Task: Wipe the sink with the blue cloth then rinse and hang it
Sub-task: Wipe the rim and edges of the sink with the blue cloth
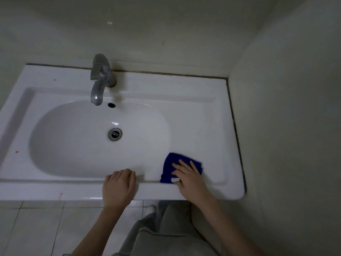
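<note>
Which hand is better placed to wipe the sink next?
Right: the right hand presses flat on the blue cloth on the sink ledge; the left hand only grips the front rim.

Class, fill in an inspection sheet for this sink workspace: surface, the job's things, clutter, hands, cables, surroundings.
Surface: white sink, with red specks on its left rim.
Job's things: blue cloth, folded, on the right front ledge; faucet at the back, no water running.
Clutter: nothing seen.
Hands: right hand presses flat on the cloth; left hand grips the front rim.
Cables: nothing seen.
Surroundings: plain wall behind and to the right; tiled floor below.
</note>
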